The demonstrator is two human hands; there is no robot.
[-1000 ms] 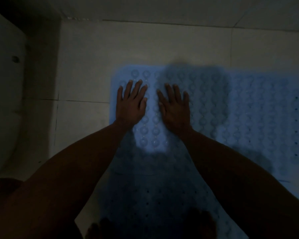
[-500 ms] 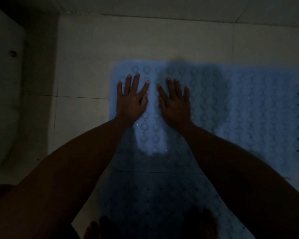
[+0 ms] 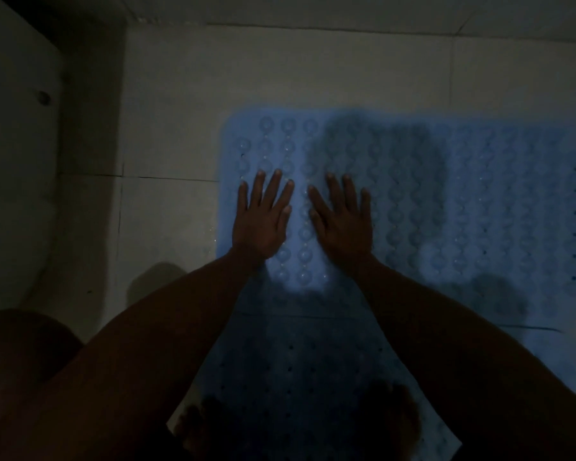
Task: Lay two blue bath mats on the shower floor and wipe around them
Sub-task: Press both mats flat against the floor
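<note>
A blue bath mat (image 3: 463, 201) with rows of round bumps lies flat on the pale tiled floor (image 3: 180, 121). A second blue mat (image 3: 300, 377), dotted with small holes, lies nearer me in deep shadow, its far edge meeting the first. My left hand (image 3: 263, 217) presses flat on the far mat near its left edge, fingers spread. My right hand (image 3: 343, 221) lies flat beside it, a narrow strip of mat between them. Neither hand holds anything.
A white rounded fixture (image 3: 10, 161), possibly a toilet, fills the left side. The wall base (image 3: 346, 15) runs along the top. My bare feet (image 3: 393, 424) stand on the near mat. Bare tile shows left of and beyond the mats. The light is dim.
Both hands stay flat on the far mat, side by side, sliding slightly back toward me. The view has tilted a little.
</note>
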